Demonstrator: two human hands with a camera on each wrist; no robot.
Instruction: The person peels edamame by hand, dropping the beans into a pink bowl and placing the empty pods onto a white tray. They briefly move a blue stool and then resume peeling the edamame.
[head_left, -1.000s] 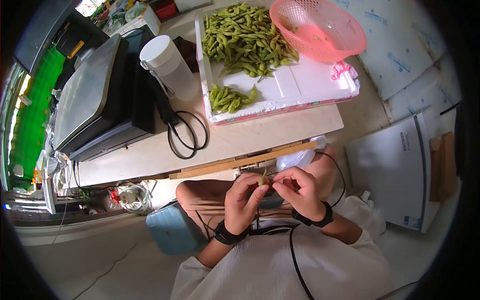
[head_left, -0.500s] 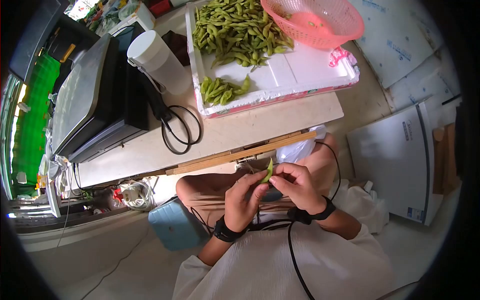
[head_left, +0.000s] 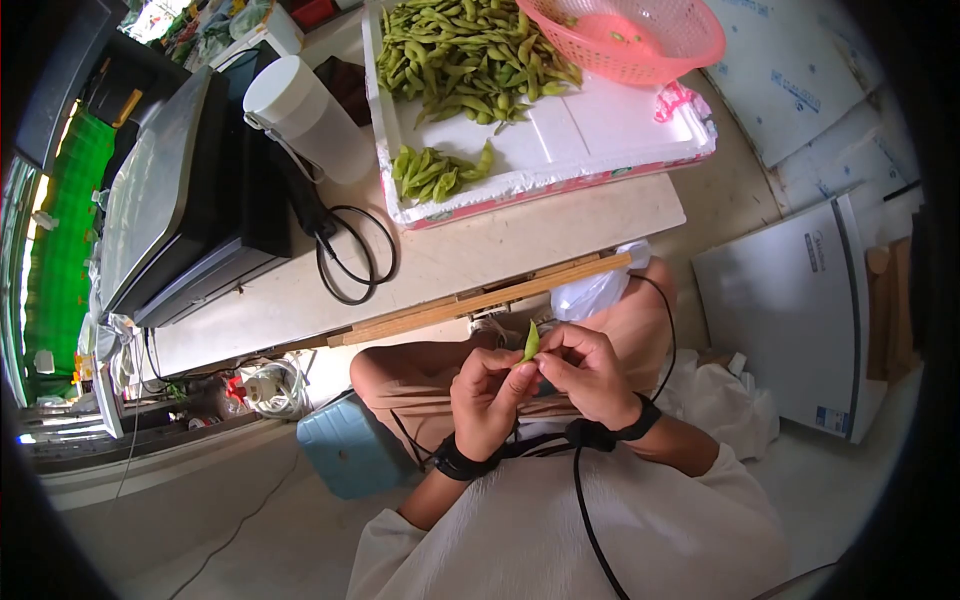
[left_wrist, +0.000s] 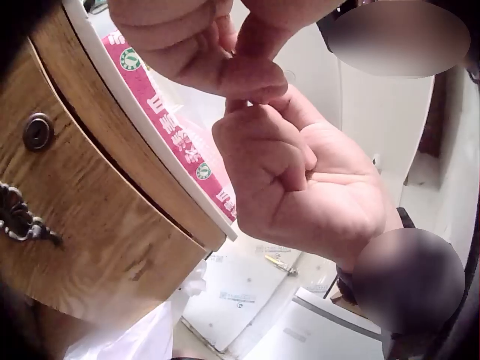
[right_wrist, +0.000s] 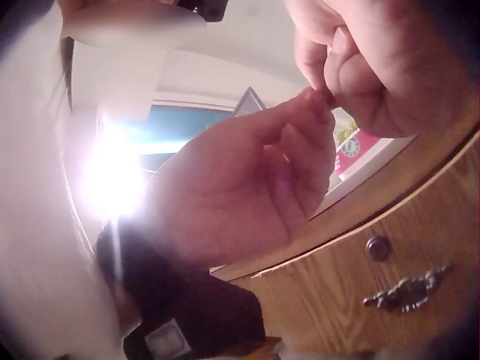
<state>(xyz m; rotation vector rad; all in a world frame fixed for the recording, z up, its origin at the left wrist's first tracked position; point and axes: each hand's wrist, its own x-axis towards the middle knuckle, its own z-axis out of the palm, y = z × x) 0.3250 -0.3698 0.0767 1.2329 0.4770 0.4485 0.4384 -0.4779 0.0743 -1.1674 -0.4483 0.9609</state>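
In the head view a green edamame pod [head_left: 532, 341] stands upright between the two hands, over the person's lap. My left hand [head_left: 484, 402] pinches its lower end between thumb and forefinger. From the other side, my right hand [head_left: 592, 378] grips the same end, thumb and forefinger together. The fingertips of both hands meet in the left wrist view, where the right hand [left_wrist: 300, 176] shows its curled fingers; the pod is hidden there. In the right wrist view the left hand [right_wrist: 240, 187] likewise hides it.
On the table [head_left: 460, 255] lies a white foam tray [head_left: 600, 140] with a large heap of pods [head_left: 460, 60] and a small pile [head_left: 437, 174]. A pink colander [head_left: 650, 70] rests on its far right. A lidded cup [head_left: 310, 120], black cable [head_left: 385, 265] and flat-topped machine [head_left: 165, 185] stand left.
The pod has come further up into sight between the fingertips, after first showing mostly its tip. Both hands stay together over the lap; the head view has shifted slightly.
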